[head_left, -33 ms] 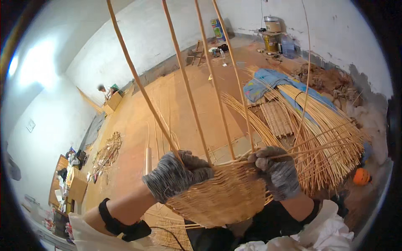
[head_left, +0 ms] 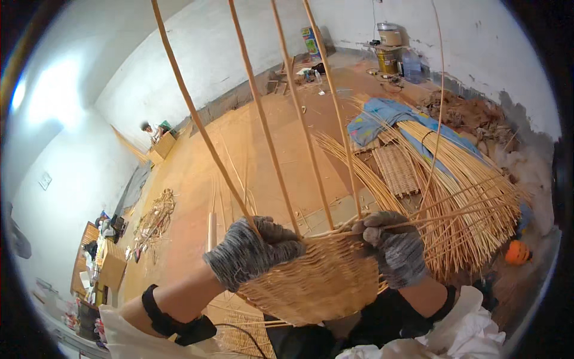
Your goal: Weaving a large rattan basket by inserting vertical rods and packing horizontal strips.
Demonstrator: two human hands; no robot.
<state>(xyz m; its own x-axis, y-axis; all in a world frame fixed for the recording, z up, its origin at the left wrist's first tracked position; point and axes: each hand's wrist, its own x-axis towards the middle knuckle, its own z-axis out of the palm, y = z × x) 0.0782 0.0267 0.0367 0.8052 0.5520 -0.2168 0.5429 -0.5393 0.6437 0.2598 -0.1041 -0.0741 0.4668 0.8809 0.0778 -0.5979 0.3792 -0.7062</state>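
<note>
Left gloved hand (head_left: pixel 251 254) clamped the half-woven wicker basket (head_left: pixel 311 281) rim near the lap; right gloved hand (head_left: pixel 394 245) pinched a weaving strand (head_left: pixel 472 209). Tall upright stakes (head_left: pixel 263 119) looked liable to snap or spring loose if bent hard.

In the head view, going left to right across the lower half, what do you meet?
Cluttered wooden table → left hand in a grey glove → half-woven basket → right hand in a grey glove → pile of cane strips → orange object.
</note>
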